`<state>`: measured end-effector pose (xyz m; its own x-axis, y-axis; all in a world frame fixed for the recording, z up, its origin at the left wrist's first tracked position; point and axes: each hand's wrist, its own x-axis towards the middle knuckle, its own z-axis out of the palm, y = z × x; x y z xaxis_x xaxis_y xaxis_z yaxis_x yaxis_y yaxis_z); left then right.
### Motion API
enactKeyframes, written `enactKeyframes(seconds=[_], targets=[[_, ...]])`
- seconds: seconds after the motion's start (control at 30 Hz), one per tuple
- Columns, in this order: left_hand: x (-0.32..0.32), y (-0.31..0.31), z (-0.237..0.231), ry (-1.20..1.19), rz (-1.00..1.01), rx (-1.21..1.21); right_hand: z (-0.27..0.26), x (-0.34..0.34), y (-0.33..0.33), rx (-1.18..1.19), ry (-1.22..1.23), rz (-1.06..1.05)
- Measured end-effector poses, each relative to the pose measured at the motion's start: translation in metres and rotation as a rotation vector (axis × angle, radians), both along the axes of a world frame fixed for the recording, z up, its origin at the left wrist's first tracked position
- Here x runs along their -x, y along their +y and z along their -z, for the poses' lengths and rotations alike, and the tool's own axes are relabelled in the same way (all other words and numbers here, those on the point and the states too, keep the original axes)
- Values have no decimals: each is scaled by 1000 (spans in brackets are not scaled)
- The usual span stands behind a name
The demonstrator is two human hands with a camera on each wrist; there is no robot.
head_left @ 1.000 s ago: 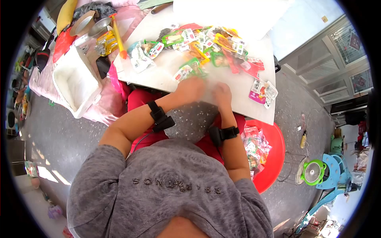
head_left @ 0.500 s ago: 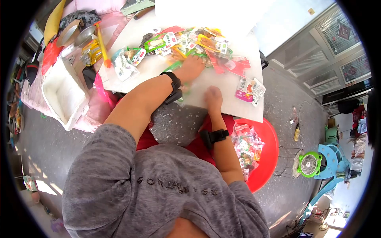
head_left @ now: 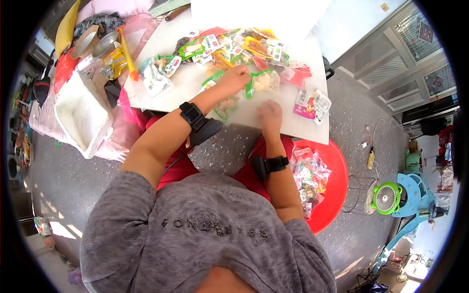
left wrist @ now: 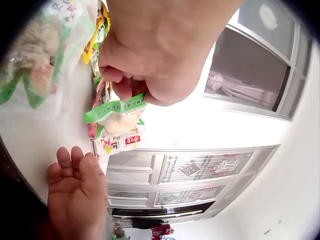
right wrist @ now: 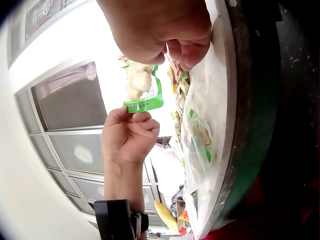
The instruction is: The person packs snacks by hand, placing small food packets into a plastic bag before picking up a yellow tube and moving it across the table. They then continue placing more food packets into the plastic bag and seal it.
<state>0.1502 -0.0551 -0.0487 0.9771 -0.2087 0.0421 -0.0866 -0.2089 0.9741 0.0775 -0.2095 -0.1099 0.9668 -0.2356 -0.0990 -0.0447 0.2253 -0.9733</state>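
Note:
My left hand (head_left: 237, 79) pinches the green edge of a clear food packet (head_left: 265, 81) with pale chunks inside. In the right wrist view this packet (right wrist: 141, 82) hangs out from the thumb and fingertips of my left hand (right wrist: 129, 137). My right hand (head_left: 270, 116) is over the table's near edge, below the held packet, and holds nothing. The left wrist view shows its palm (left wrist: 77, 187) turned up with relaxed fingers. Another green-edged packet (head_left: 225, 107) lies by the table edge, partly behind my left forearm.
A heap of colourful food packets (head_left: 234, 46) covers the back of the white table (head_left: 185, 90). White and purple packets (head_left: 311, 106) lie at the right corner. A red basin (head_left: 337, 188) holding several packets stands below, and a white foam box (head_left: 80, 115) sits at left.
My left hand has moved from the table's near edge toward the heap and now holds a green-edged packet out to the right. My right hand stays near the edge.

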Motion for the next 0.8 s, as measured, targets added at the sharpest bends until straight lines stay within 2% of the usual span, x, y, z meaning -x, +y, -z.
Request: enactKeyframes(seconds=[0.07,0.17,0.27,0.37,0.4,0.47,0.57,0.63,0.67,0.73,0.77,0.8], targets=[[19,3,-11,240,1,144,-16,10,3,2,26,33],[47,3,-17,328,33,416,-26,18,5,-36,39,-26],[73,-9,-3,300,65,385,-41,35,8,323,-123,-269],[92,-21,11,-45,83,183,-28,42,7,446,-272,-407],[97,-24,15,-141,87,145,-30,48,7,500,-259,-343],[108,-30,18,-331,99,66,-37,54,13,449,-283,-272],[119,-37,17,-360,125,14,-32,62,18,452,-347,-143],[119,-37,19,-340,215,-69,-17,63,18,491,-404,-17],[119,-36,19,-329,257,-111,-10,63,17,379,-377,-24],[119,-30,13,-167,287,-18,0,60,9,156,-321,-37],[119,-27,9,-86,304,29,-13,63,9,106,-219,-57],[119,-22,7,-115,258,15,-30,66,8,57,-117,-77]])
